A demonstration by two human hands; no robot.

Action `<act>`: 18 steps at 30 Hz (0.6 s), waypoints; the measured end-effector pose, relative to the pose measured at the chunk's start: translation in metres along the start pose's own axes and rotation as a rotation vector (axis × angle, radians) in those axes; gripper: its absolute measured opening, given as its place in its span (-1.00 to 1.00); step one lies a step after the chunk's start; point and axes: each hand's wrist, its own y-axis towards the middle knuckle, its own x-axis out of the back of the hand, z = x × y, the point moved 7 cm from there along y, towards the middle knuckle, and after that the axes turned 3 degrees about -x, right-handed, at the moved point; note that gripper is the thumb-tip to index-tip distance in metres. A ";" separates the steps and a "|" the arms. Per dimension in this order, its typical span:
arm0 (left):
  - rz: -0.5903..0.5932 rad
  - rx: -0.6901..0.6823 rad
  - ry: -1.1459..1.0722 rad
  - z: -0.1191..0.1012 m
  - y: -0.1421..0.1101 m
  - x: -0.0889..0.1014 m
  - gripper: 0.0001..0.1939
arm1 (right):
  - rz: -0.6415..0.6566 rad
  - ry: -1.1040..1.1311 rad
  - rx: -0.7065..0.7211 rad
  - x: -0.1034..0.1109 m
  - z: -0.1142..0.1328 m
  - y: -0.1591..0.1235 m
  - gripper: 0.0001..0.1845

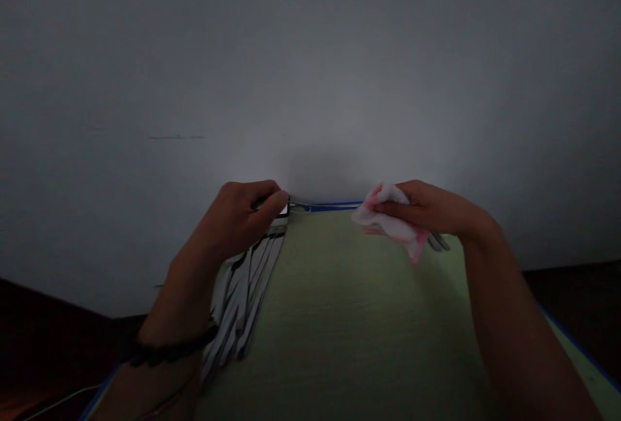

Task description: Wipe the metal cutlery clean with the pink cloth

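My left hand (245,214) is closed at the far left of the table, with a thin metal piece of cutlery (299,204) poking out to the right; its kind cannot be made out. Below that hand lies a pile of metal cutlery (247,291), side by side, partly hidden by my wrist. On the right, my right hand (422,204) pinches a crumpled pink and white cloth (392,214) between thumb and fingers, held above the table. Behind the cloth, a few more cutlery pieces (439,241) show in part.
A pale green table (339,317) with a blue edge stands against a grey wall (320,72). Beside my left fingertips is a small dark-edged object with a bright face (284,209), mostly covered. A white cable (63,400) runs at the lower left. The light is dim.
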 end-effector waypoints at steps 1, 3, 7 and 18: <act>-0.004 -0.001 0.002 -0.001 0.000 0.000 -0.66 | -0.013 -0.011 0.007 0.001 0.000 0.001 -0.60; -0.005 -0.006 0.012 -0.002 0.000 -0.001 -0.66 | -0.032 -0.042 0.035 0.003 0.002 0.002 -0.62; 0.028 -0.029 0.044 -0.006 0.001 -0.004 -0.66 | 0.000 -0.126 0.086 -0.002 0.007 0.005 -0.67; 0.212 -0.206 0.081 -0.047 0.011 -0.038 -0.62 | -0.002 -0.271 0.236 -0.031 0.052 0.021 -0.70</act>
